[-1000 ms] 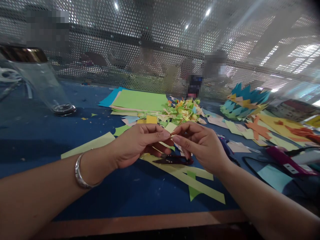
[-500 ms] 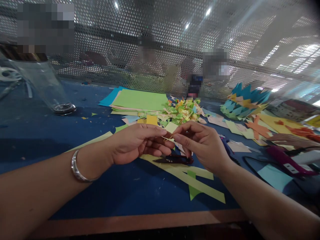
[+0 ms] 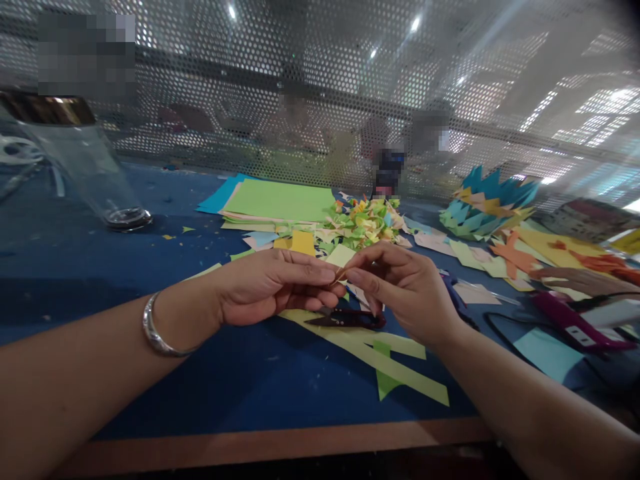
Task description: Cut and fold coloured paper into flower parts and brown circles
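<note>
My left hand point(image 3: 273, 283), palm turned up, pinches a thin tan strip point(image 3: 339, 274) between thumb and fingers; what it is made of is too small to tell. At the strip's other end, the thumb and fingertips of my right hand point(image 3: 407, 290) are closed on it, so the two hands almost meet. Just below them lies a pair of dark thread snips point(image 3: 345, 319), blades to the left. Pale yellow-green paper strips point(image 3: 390, 365) and a green scrap point(image 3: 386, 387) lie on the blue tabletop point(image 3: 240, 390).
Behind my hands sit a stack of coloured paper point(image 3: 280, 200) and a heap of small folded pieces point(image 3: 367, 223). A glass jar point(image 3: 85, 167) stands left, a zigzag paper ring point(image 3: 490, 200) back right. Another person's hand point(image 3: 585, 280) is near a purple power strip point(image 3: 560, 320).
My left thumb has closed down onto the fingers, and less of the thin strip shows between the hands. My right hand has hardly moved.
</note>
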Demonstrator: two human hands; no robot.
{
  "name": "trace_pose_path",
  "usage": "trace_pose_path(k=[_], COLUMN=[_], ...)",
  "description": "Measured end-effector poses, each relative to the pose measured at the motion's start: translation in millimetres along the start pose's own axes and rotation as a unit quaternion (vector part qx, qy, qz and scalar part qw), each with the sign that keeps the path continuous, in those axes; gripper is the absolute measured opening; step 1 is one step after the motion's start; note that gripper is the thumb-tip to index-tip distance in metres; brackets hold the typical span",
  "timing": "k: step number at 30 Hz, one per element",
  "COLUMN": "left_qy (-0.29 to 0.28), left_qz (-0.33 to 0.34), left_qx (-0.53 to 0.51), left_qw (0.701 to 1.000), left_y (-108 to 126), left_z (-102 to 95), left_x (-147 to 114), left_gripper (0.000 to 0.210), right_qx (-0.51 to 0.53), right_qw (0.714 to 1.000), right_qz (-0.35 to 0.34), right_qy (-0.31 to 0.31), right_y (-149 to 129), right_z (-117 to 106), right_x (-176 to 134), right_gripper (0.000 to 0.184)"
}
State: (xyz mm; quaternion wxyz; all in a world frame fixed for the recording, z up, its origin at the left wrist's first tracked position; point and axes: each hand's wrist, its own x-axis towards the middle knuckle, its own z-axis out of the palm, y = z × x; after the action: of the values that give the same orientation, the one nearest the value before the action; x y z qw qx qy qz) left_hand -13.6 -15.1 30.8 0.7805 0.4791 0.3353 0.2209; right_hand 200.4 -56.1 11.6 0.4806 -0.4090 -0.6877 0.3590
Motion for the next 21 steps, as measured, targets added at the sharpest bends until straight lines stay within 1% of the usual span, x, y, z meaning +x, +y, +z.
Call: trace_pose_path(k=[6,8,10,15,17,21], left_qy=[0.005,0.007,0.021,0.072,0.079,0.08], left_qz=[0.008,0.025,0.044,0.114,0.139,0.164], left_qx=[-0.023,-0.039,-0.043,-0.006,0.009,0.043], left_qw=[1.0,0.999,0.998,0.991,0.987,0.982], left_y=[-1.2,-2.6,-4.3,-8.0,-9.4,-12.4], left_z=[1.7,1.8,1.6,2.6,3.2,3.3], left_x=[0.1,1.2,2.6,4.6,4.6,4.7], left_gripper=[0.002,0.004,0.009,0.012,0.015,0.02], right_qx=[-0.002,-0.013,-0.021,-0.01,-0.004,-0.001], right_qw=[1.0,1.0,1.0,1.0,0.999,0.999], right_qz=[0.012,0.011,0.01,0.026,0.029,0.032], right_qy=[-0.002,0.004,0.01,-0.007,-0.012,-0.018], right_y=[1.9,1.9,1.8,2.1,2.9,4.3], right_z=[-0.8,-0.8,-0.8,-0.4,-0.1,-0.3], right_x=[-0.9,-0.5,-0.1,0.1,-0.1,-0.3], right_gripper=[0.016,0.018,0.02,0.022,0.022,0.024])
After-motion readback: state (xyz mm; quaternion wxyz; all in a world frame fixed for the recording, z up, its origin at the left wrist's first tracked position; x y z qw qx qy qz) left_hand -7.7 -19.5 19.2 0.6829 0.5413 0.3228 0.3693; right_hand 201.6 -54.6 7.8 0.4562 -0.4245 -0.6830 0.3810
